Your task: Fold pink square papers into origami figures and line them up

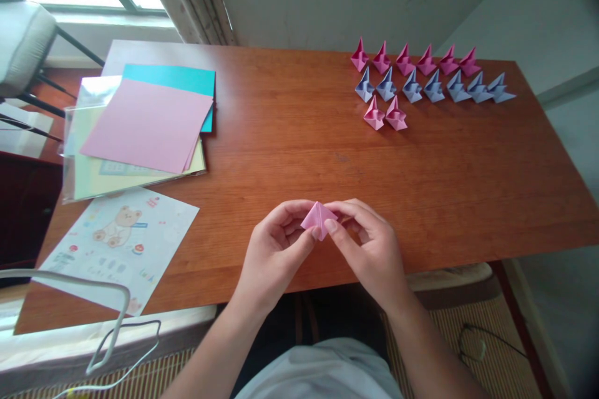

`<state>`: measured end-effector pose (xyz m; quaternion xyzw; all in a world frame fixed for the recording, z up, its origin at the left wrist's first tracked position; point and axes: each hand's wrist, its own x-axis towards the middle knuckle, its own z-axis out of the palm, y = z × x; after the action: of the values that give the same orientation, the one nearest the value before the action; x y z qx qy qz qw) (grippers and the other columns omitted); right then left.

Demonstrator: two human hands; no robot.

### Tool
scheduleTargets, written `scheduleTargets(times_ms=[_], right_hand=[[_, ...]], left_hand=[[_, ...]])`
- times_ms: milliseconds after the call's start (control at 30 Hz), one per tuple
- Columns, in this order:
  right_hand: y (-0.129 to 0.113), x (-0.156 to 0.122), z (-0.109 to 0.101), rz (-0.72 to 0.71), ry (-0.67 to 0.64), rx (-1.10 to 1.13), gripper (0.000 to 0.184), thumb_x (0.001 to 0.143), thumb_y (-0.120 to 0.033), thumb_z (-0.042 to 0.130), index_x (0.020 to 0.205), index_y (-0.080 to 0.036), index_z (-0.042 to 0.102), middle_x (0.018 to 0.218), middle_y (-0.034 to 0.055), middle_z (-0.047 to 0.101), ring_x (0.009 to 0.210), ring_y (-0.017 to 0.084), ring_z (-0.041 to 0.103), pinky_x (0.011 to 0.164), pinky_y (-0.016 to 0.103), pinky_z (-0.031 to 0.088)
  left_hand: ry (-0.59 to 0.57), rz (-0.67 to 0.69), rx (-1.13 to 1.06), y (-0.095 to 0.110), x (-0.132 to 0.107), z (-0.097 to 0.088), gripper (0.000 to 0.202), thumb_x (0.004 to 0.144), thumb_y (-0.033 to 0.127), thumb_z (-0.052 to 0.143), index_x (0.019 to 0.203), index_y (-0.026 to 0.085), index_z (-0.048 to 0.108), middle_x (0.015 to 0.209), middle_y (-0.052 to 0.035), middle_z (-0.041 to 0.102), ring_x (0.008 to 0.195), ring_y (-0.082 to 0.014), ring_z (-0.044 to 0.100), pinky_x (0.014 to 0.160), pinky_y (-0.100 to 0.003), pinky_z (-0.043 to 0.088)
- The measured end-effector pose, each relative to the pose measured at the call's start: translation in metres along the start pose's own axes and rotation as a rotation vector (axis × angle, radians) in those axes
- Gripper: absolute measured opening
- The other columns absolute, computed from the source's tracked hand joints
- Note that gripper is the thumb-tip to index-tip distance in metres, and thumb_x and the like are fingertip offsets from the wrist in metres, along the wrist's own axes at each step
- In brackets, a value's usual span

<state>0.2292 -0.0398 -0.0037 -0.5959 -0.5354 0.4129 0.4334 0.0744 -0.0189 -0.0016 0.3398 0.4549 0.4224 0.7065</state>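
Observation:
Between my two hands, over the table's front edge, is a small folded pink paper, diamond-shaped with a crease down its middle. My left hand pinches its left side, thumb at the lower corner and fingers behind. On the other side my right hand grips it between thumb and fingertips. Folded paper figures stand in rows at the back right: dark pink ones, lilac ones in the middle row, and two light pink ones in front.
Pink paper sheets lie over a turquoise sheet and a plastic-wrapped pale yellow pack at the left. A bear-printed sheet lies nearer me. A white cable curves past the wooden table's left front corner. A chair stands beyond.

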Motion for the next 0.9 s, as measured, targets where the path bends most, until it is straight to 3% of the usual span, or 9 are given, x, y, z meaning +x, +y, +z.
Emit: scheduleTargets(times_ms=[200, 333, 500, 700, 900], right_hand=[[0.0022, 0.0011, 0.0004, 0.087, -0.007, 0.173, 0.011, 0.094, -0.031, 0.068, 0.102, -0.027, 0.074, 0.098, 0.0016, 0.073, 0.091, 0.018, 0.069, 0.078, 0.031, 0.055], [0.0028, -0.0003, 0.0011, 0.124, 0.019, 0.231, 0.011, 0.093, -0.032, 0.069, 0.101, -0.026, 0.074, 0.097, 0.0024, 0.073, 0.09, 0.019, 0.069, 0.079, 0.031, 0.055], [0.0009, -0.0012, 0.0001, 0.107, 0.014, 0.179, 0.013, 0.094, -0.032, 0.067, 0.102, -0.025, 0.073, 0.097, 0.0034, 0.073, 0.09, 0.019, 0.069, 0.079, 0.032, 0.055], [-0.0025, 0.0002, -0.0015, 0.066, -0.029, 0.08, 0.013, 0.095, -0.032, 0.065, 0.102, -0.024, 0.072, 0.094, 0.0032, 0.072, 0.083, 0.018, 0.067, 0.072, 0.031, 0.054], [-0.0042, 0.0037, -0.0021, 0.05, -0.069, 0.026, 0.014, 0.096, -0.029, 0.062, 0.095, -0.023, 0.074, 0.09, 0.0034, 0.073, 0.081, 0.018, 0.067, 0.071, 0.031, 0.054]], left_hand=[[-0.027, -0.036, -0.007, -0.0004, -0.0026, 0.0007, 0.02, 0.087, 0.03, 0.076, 0.104, 0.019, 0.075, 0.093, -0.0021, 0.074, 0.085, -0.0107, 0.064, 0.079, -0.019, 0.051], [-0.042, -0.057, 0.054, -0.0019, -0.0034, 0.0009, 0.018, 0.088, 0.033, 0.075, 0.094, 0.016, 0.077, 0.085, -0.0025, 0.073, 0.077, -0.0105, 0.062, 0.072, -0.019, 0.051], [0.004, -0.057, 0.079, -0.0007, -0.0033, 0.0013, 0.018, 0.083, 0.033, 0.08, 0.084, 0.016, 0.077, 0.074, -0.0008, 0.072, 0.069, -0.0099, 0.062, 0.065, -0.018, 0.05], [0.006, -0.06, 0.125, 0.0037, -0.0032, 0.0028, 0.02, 0.075, 0.031, 0.086, 0.085, 0.017, 0.078, 0.073, -0.0016, 0.073, 0.067, -0.0125, 0.064, 0.063, -0.02, 0.051], [0.029, -0.046, 0.176, 0.0009, -0.0039, 0.0024, 0.022, 0.077, 0.037, 0.084, 0.081, 0.016, 0.077, 0.072, -0.002, 0.072, 0.066, -0.0137, 0.064, 0.062, -0.022, 0.052]])
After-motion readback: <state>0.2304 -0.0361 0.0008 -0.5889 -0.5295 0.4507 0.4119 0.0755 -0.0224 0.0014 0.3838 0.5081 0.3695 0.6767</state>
